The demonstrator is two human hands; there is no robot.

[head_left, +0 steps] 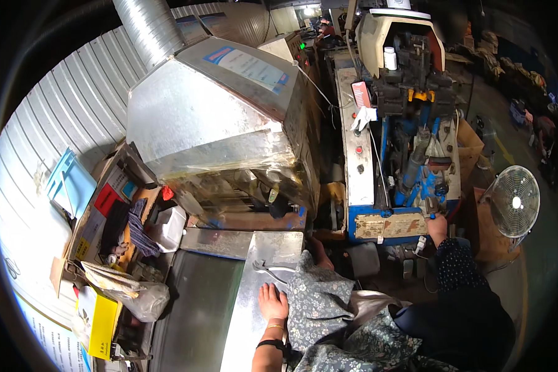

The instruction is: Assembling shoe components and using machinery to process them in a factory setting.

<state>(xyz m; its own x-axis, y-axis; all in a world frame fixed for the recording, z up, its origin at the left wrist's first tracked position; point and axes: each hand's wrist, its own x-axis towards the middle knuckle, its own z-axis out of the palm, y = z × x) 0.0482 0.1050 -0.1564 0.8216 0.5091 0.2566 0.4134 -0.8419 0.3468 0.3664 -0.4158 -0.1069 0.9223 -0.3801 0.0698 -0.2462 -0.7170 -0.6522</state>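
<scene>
My left hand [273, 302] lies open, palm down, on a pale metal plate [242, 332], its fingers a little apart. Just beyond the fingertips rests a pair of pliers [270, 267] with pale handles, apart from the hand. At the front right corner of the blue machine [409, 230], my right hand [438, 228] is closed around a small handle with a blue end [433, 216]; part of the grip is hidden. Grey floral cloth [322, 291] covers my lap between the arms.
A large metal hood [198, 118] with a duct [147, 28] stands ahead left. A dark belt [198, 310] runs left of the plate. Boxes with cloths [144, 226] and a yellow carton [104, 322] line the left. A round fan [516, 201] stands at right. White gloves [364, 118] lie on the machine.
</scene>
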